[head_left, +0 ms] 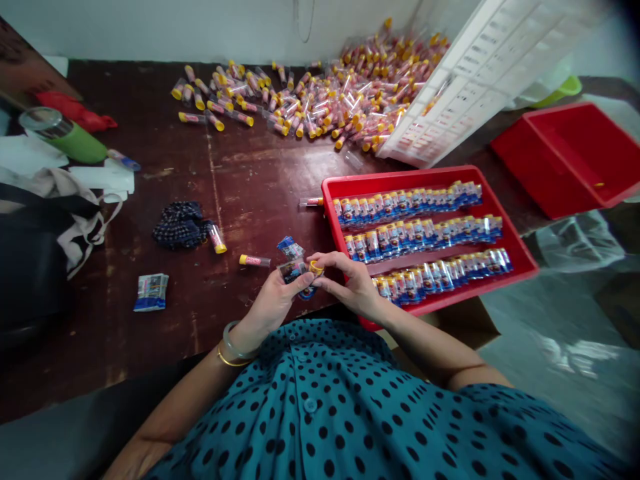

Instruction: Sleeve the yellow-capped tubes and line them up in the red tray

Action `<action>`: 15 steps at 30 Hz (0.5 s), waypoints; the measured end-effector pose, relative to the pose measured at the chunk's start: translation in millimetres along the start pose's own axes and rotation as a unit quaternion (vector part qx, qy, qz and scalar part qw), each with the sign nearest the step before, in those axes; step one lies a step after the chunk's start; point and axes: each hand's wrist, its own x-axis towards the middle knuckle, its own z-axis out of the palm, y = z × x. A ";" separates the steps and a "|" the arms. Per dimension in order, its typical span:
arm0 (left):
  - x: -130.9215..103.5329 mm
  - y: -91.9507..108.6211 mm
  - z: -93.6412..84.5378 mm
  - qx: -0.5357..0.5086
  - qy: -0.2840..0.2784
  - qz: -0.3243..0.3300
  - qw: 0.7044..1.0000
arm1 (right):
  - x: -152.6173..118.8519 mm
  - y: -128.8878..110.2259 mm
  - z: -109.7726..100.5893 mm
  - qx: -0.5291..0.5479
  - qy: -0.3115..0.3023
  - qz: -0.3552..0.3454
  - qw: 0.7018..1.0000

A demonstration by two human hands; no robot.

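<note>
I note the left hand (273,293) pinching a packet (291,270), the right hand (353,283) a yellow cap (316,268); a red tray (400,179) stands just rightward, a white crate (465,87) beyond.

A yellow-ended tube (316,268), held yellow end up — just left, a glossy blue-and-dark printed packet (291,269), partly covered.
</note>
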 end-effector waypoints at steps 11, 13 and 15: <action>3.3 -7.0 19.3 0.031 0.011 -0.043 0.999 | -7.2 -9.5 -16.1 0.077 0.050 0.037 0.995; 4.2 -8.6 22.6 0.041 0.010 -0.083 0.996 | -7.8 -5.1 -40.9 0.095 0.104 0.053 0.989; 5.0 -9.8 22.7 0.056 0.007 -0.121 0.991 | -13.8 5.6 -88.3 0.066 0.179 0.065 0.979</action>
